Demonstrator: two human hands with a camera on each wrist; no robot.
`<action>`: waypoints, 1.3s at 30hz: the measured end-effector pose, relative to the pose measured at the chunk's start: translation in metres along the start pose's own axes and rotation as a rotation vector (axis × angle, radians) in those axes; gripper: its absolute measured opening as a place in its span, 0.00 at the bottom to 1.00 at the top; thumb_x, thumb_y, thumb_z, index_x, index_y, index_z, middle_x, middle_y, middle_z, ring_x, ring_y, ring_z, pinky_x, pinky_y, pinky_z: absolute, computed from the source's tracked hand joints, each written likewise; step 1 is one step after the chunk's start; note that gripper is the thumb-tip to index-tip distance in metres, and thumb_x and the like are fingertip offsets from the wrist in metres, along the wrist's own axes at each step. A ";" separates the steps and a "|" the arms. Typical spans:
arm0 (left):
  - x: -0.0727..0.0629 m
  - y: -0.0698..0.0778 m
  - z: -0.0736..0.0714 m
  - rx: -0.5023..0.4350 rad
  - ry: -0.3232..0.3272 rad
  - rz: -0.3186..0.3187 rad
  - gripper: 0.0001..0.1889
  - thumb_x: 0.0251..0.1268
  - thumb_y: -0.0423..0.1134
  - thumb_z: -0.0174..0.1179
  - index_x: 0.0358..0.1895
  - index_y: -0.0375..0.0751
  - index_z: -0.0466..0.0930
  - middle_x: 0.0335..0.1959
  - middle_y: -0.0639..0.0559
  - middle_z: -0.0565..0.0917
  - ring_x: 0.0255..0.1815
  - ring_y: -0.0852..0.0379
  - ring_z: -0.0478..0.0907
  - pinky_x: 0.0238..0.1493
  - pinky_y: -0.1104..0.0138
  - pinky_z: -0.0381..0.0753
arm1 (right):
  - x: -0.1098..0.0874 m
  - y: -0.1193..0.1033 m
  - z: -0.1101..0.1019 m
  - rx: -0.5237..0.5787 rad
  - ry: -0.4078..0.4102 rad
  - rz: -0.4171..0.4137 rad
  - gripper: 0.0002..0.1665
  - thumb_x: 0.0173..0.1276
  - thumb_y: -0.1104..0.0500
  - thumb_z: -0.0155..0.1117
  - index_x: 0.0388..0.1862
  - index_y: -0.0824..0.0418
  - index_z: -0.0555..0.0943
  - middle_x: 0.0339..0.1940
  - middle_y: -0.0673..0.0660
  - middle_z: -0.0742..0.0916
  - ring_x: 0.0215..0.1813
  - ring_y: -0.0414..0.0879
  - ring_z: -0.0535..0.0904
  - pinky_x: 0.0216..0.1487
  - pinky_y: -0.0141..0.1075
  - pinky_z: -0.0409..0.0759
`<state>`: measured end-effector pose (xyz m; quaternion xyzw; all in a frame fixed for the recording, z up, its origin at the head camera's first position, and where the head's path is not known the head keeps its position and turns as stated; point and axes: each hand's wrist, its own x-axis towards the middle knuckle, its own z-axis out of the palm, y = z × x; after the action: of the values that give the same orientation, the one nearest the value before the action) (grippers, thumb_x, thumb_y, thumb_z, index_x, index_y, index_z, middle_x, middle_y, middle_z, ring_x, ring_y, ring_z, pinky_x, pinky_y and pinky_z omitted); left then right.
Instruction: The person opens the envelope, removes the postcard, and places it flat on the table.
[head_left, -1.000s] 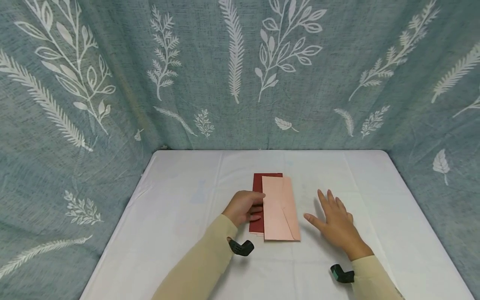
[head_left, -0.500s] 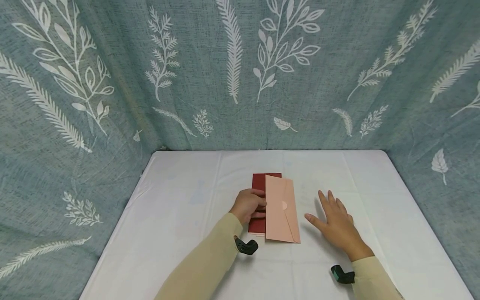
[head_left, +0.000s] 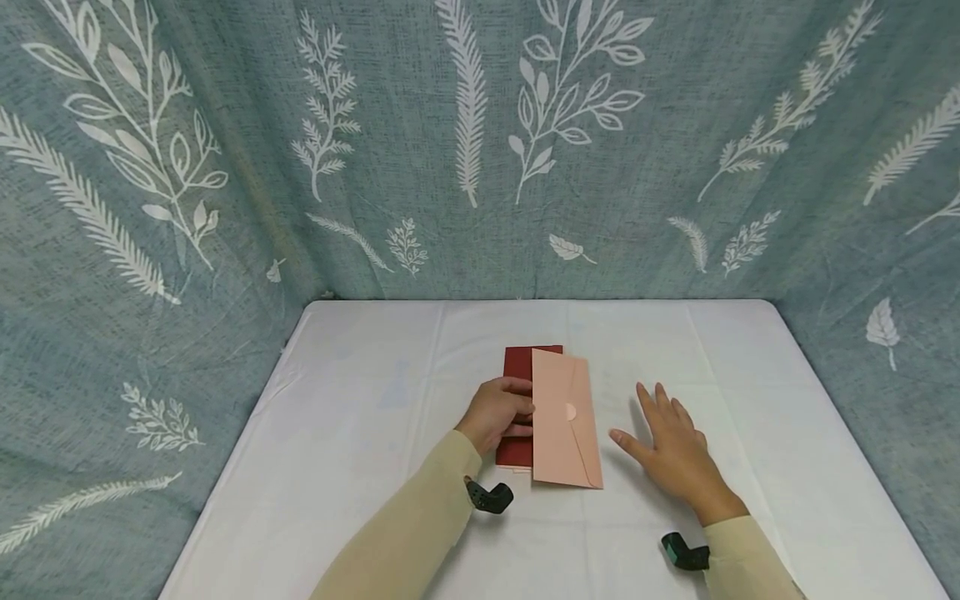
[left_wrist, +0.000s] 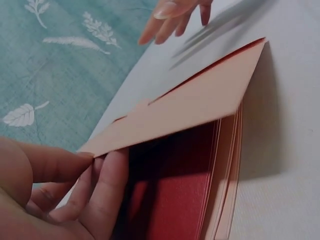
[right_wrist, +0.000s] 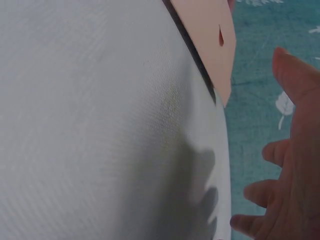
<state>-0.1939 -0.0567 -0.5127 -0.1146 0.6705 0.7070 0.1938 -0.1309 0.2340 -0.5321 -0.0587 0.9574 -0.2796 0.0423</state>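
Observation:
My left hand (head_left: 498, 412) pinches the left edge of a pink envelope (head_left: 558, 433) between thumb and fingers. In the left wrist view that envelope (left_wrist: 190, 105) is tilted, its held edge raised over a dark red envelope (left_wrist: 172, 185). The red one tops a small stack with pink edges showing below it. From the head view, the red envelope (head_left: 517, 362) shows at the left and top of the pink one, whose flap side with a round tab faces up. To the right, my right hand (head_left: 675, 450) hovers with spread fingers, apart from the envelopes and holding nothing.
A white cloth covers the table (head_left: 360, 375) under the envelopes. Behind and at both sides hangs a blue-green curtain (head_left: 420, 150) with white leaf prints. A small black device (head_left: 491, 497) sits at the left wrist and another black device (head_left: 684, 552) at the right.
My left hand has moved slightly right, lifting the pink envelope's left edge and tilting it. More of the red envelope shows on the left. The right hand stays in place.

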 end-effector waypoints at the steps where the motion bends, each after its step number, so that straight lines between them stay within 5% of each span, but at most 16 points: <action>1: -0.001 0.000 -0.001 -0.006 -0.006 0.002 0.22 0.68 0.20 0.64 0.64 0.32 0.82 0.46 0.38 0.86 0.38 0.50 0.86 0.38 0.58 0.91 | 0.000 0.000 0.000 0.000 0.000 0.000 0.61 0.78 0.24 0.57 0.92 0.60 0.50 0.89 0.73 0.50 0.85 0.79 0.44 0.67 0.84 0.50; 11: -0.009 -0.002 -0.007 -0.048 -0.055 0.027 0.22 0.70 0.21 0.63 0.66 0.32 0.79 0.47 0.39 0.87 0.39 0.50 0.87 0.38 0.58 0.91 | -0.004 -0.002 0.001 -0.007 0.000 0.001 0.61 0.79 0.24 0.57 0.92 0.60 0.51 0.89 0.73 0.51 0.85 0.79 0.44 0.68 0.83 0.50; 21: -0.034 -0.009 -0.011 -0.071 -0.109 0.029 0.22 0.71 0.22 0.64 0.67 0.32 0.78 0.49 0.38 0.86 0.41 0.50 0.87 0.38 0.58 0.91 | -0.009 -0.007 -0.001 -0.010 0.010 -0.004 0.61 0.78 0.25 0.58 0.92 0.60 0.51 0.89 0.73 0.52 0.85 0.79 0.45 0.68 0.83 0.50; 39: -0.048 -0.033 -0.015 0.012 -0.040 0.063 0.21 0.70 0.20 0.63 0.64 0.27 0.76 0.46 0.37 0.84 0.40 0.49 0.85 0.37 0.58 0.90 | -0.012 -0.008 0.005 0.023 0.001 -0.016 0.60 0.78 0.25 0.59 0.92 0.59 0.52 0.89 0.71 0.52 0.85 0.77 0.45 0.68 0.83 0.49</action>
<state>-0.1379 -0.0762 -0.5235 -0.0783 0.6739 0.7109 0.1852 -0.1179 0.2263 -0.5310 -0.0655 0.9537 -0.2908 0.0402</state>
